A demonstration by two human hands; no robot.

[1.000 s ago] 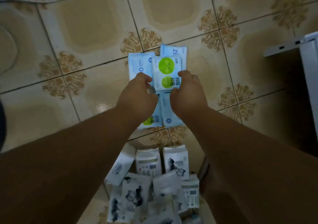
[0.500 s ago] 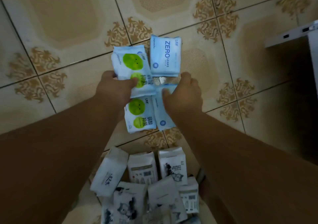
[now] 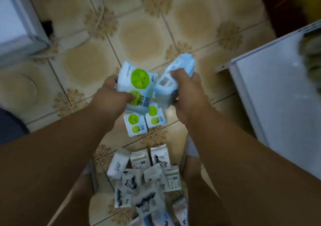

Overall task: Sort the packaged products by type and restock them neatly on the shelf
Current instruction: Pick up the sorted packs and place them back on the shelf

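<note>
Two hands up over tiled floor [image 3: 142,34]: left hand [image 3: 111,97] gripping green-dot pack [image 3: 137,86], thumb across its face; right hand [image 3: 187,88] curled round pale blue pack [image 3: 175,76]. Below green-dot pack, two matching packs [image 3: 135,124] on tiles; nearer still, heaped white packs [image 3: 147,177]. Far right, white shelf [image 3: 278,93].

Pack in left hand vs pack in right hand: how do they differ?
The left hand holds a green-circle pack printed face up; the right hand holds a pale blue pack showing no green.
The green-circle pack lies fairly flat to the camera; the pale blue pack is tilted, its far end raised.
Both are soft white-blue packets held above the floor.
</note>
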